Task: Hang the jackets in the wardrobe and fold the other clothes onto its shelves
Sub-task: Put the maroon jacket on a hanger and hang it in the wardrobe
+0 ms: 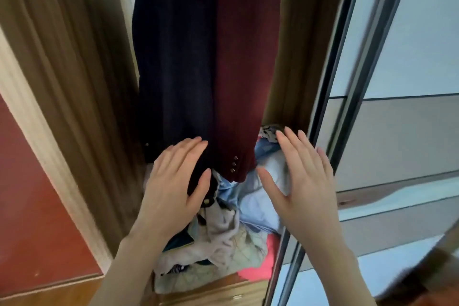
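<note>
Two jackets hang inside the wardrobe: a dark navy jacket (171, 62) on the left and a maroon jacket (246, 62) with cuff buttons on the right. Below them lies a heap of loose clothes: a light blue garment (260, 204), a beige garment (223, 228), and a pink garment (260, 266). My left hand (173, 186) is flat with straight fingers against the lower hem of the jackets. My right hand (305, 181) is spread open over the light blue garment, holding nothing.
A brown wooden wardrobe side panel (74, 69) stands on the left. A mirrored sliding door (397, 107) with a dark frame borders the opening on the right. A wooden ledge (211, 290) runs along the wardrobe's bottom front. A red wall (32, 206) is at far left.
</note>
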